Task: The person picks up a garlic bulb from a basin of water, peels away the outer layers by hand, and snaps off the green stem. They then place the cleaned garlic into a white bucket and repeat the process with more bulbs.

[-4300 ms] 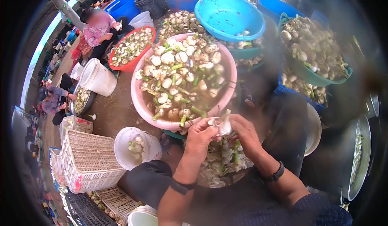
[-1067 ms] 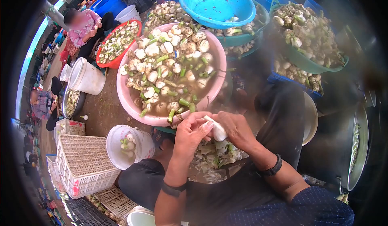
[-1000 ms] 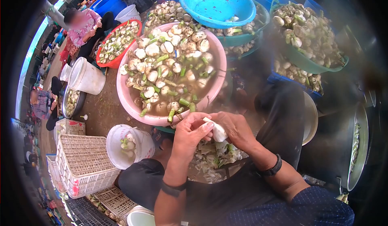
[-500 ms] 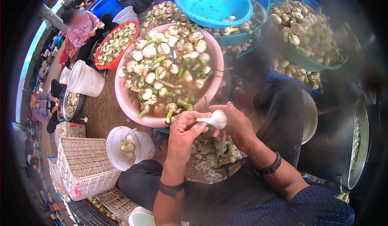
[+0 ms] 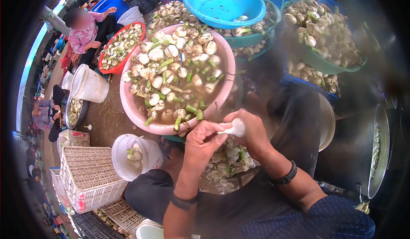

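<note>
A peeled white garlic bulb [image 5: 237,128] with a short stem is held between my two hands, in front of the pink basin. My left hand [image 5: 200,140] pinches the stem end between thumb and fingers. Curled around the round end is my right hand [image 5: 253,132], its fingers touching the bulb and partly hiding it. Just beyond my hands, the pink basin [image 5: 124,106] holds murky water with many garlic bulbs and green stem pieces. Below my hands lies a heap of garlic peelings [image 5: 230,164].
A white bucket [image 5: 151,155] with a few peeled bulbs stands left, beside a woven plastic basket [image 5: 87,170]. Behind are a blue basin [image 5: 224,4] and a red basin [image 5: 119,68]. A teal basin [image 5: 333,66] heaped with garlic and a metal pot [image 5: 384,153] are right. Another person [image 5: 85,31] sits back left.
My right hand has closed from spread fingers onto the garlic bulb, which has shifted slightly right. The other person at the back left has raised a hand outward.
</note>
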`<state>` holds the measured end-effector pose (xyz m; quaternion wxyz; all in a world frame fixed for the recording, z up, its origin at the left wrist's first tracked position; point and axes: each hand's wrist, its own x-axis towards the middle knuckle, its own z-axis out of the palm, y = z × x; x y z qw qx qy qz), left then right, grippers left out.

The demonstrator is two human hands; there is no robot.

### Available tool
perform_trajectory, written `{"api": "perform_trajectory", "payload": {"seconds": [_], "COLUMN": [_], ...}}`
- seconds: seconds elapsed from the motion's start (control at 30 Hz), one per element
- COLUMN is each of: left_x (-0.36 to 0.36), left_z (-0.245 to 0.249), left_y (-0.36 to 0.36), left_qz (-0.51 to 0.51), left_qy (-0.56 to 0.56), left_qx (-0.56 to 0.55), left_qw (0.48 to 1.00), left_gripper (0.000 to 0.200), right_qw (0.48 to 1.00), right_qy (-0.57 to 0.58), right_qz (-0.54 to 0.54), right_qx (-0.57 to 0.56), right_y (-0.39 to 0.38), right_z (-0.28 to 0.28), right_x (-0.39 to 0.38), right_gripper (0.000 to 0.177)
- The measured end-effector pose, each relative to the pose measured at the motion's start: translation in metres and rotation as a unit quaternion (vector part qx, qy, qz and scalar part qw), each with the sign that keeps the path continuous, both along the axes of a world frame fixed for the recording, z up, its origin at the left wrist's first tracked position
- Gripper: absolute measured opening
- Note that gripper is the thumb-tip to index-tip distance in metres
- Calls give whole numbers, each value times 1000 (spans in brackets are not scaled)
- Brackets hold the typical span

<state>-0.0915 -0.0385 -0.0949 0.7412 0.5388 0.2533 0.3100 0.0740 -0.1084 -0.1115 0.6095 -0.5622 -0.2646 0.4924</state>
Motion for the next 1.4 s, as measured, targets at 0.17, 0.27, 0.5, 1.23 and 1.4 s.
{"api": "perform_trajectory", "payload": {"seconds": [0.17,0.27,0.5,1.23,1.4], "left_x": [-3,-7,-15,-160,-133], "left_z": [6,5,-1,98,94], "left_y": [1,2,9,42,44], "left_qz": [10,16,40,304,274], "left_qy": [-9,-44,-112,76,129], "left_qx": [-36,-84,-182,-110,-94], "left_qw": [999,995,976,943,948], "left_gripper": [13,12,12,20,21], "right_qw": [984,979,992,970,987], "right_qy": [169,196,91,213,90], "right_qz": [7,19,77,116,124], "right_qx": [-59,-49,-45,18,-46], "right_y": [0,-1,-4,1,-2], "right_z": [11,13,8,6,19], "right_x": [8,6,6,0,-7], "right_gripper": [49,46,44,40,35]}}
